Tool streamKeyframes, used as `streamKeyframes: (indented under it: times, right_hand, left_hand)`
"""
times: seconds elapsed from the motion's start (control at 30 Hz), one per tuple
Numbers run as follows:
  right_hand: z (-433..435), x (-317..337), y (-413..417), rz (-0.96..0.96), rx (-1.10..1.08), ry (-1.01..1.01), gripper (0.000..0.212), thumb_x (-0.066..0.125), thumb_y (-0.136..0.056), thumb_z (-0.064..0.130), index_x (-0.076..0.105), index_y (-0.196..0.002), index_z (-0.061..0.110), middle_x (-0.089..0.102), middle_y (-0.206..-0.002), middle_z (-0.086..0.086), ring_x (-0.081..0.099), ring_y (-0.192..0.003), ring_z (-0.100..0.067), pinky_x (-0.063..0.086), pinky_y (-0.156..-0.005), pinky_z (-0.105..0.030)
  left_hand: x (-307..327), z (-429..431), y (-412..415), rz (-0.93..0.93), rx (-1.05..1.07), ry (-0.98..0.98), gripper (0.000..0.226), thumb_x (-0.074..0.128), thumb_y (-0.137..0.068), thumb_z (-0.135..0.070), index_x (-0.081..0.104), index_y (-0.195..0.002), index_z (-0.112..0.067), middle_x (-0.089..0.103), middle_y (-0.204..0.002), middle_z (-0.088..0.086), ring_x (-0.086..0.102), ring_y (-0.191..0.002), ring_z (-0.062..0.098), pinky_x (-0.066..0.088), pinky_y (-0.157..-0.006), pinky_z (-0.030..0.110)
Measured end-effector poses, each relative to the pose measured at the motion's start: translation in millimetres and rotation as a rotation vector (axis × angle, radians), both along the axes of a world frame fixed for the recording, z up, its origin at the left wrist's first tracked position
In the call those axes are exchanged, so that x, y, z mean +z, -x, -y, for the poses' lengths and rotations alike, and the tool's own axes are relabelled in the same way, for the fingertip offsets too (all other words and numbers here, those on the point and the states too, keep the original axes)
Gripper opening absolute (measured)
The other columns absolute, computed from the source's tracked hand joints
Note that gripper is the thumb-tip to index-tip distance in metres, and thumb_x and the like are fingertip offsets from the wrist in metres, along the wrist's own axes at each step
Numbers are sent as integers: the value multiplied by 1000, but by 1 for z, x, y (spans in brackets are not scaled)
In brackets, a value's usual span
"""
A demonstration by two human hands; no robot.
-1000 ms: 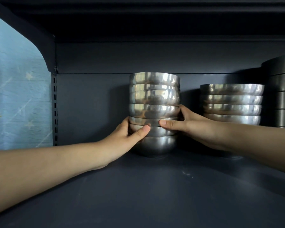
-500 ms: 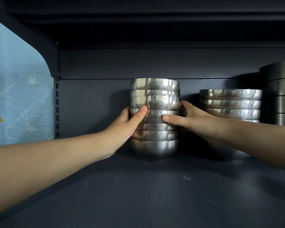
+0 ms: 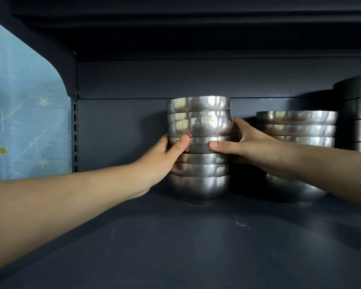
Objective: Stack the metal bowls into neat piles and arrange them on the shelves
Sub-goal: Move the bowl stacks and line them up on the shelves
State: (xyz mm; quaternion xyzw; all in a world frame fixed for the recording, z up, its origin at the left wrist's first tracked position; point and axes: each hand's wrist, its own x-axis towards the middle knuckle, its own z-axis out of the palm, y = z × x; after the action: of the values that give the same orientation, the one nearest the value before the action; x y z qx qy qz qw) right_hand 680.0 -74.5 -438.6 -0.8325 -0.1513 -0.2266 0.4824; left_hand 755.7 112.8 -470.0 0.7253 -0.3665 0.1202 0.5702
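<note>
A tall pile of several shiny metal bowls (image 3: pixel 199 126) stands on the dark shelf (image 3: pixel 175 247), near its back wall. My left hand (image 3: pixel 165 157) grips the pile's left side at mid height, thumb across the front. My right hand (image 3: pixel 244 142) grips the right side at the same height, thumb on the front and fingers wrapped behind. To the right stands a lower, wider pile of metal bowls (image 3: pixel 296 130), partly hidden by my right forearm.
A darker stack of larger bowls (image 3: pixel 358 113) sits at the far right edge. The upper shelf board (image 3: pixel 196 38) hangs low overhead. On the left are the slotted upright (image 3: pixel 75 134) and a blue star-patterned wall (image 3: pixel 25 122).
Both hands have slid up the tall pile from its lower bowls to its middle. The pile itself stays in place on the shelf.
</note>
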Motion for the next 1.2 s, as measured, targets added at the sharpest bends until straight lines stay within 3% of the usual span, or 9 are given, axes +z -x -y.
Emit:
streamKeyframes:
  times: [0.2,0.37,0.6,0.7,0.83,0.9,0.97,1.07,1.2]
  right_hand:
    - [0,-7,-5,-18,62,-50,96,84,-53,39,39,-137,21,64,-122,7,63,-111,-10,45,-104,-36]
    - [-1,-14,-7,-41,78,-78,89,80,-54,39,43,-132,19,66,-118,5,63,-110,-11,45,-104,-35]
    - [0,-19,-13,-71,73,-102,89,83,-52,46,45,-128,20,66,-118,4,63,-110,-12,44,-105,-35]
    - [3,-15,-13,-97,99,-61,90,85,-52,46,45,-128,21,67,-119,4,63,-111,-12,44,-105,-35]
    - [2,-1,-6,-106,83,16,89,85,-52,55,49,-126,21,69,-114,8,64,-108,-9,47,-101,-37]
    - [0,8,-2,-70,33,55,84,79,-48,67,55,-118,28,70,-112,10,63,-109,-10,45,-102,-40]
    - [-3,19,1,-10,7,80,73,70,-51,69,60,-110,28,70,-110,7,63,-107,-12,45,-101,-40]
    - [-7,37,2,51,-60,120,86,66,-51,73,49,-116,19,61,-105,10,56,-102,-11,45,-89,-29]
    - [-10,51,-4,-1,-102,197,109,65,-43,69,37,-133,15,48,-107,7,47,-112,-16,41,-93,-31]
  left_hand:
    - [-1,-4,4,-63,-78,-32,17,43,-89,-45,53,-93,-31,57,-77,-11,59,-56,-5,42,-61,8]
    - [2,-7,3,-50,-97,-22,46,51,-60,-60,57,-95,-30,60,-75,-10,59,-73,10,44,-90,31]
    - [2,-5,2,-44,-108,17,43,52,-63,-53,56,-98,-28,60,-77,-6,57,-76,12,46,-90,36]
    - [2,-8,2,-41,-83,-5,47,53,-63,-59,58,-98,-29,63,-72,-12,59,-79,14,44,-99,39]
    - [7,-12,1,-69,-63,-17,93,57,-49,-85,54,-122,-26,67,-109,-11,56,-116,16,34,-111,43]
    - [12,-10,4,-65,-42,2,110,57,-41,-88,46,-131,-26,62,-124,-7,52,-122,15,33,-111,41]
    - [17,-6,7,-42,-38,36,96,60,-50,-83,48,-126,-25,66,-114,-7,60,-110,11,40,-106,37]
    - [21,1,13,-26,-15,26,91,58,-47,-73,49,-121,-21,68,-103,-8,66,-88,4,49,-93,27]
    - [24,6,16,-8,20,28,76,61,-51,-67,51,-111,-20,64,-93,-12,64,-66,-8,47,-64,7]
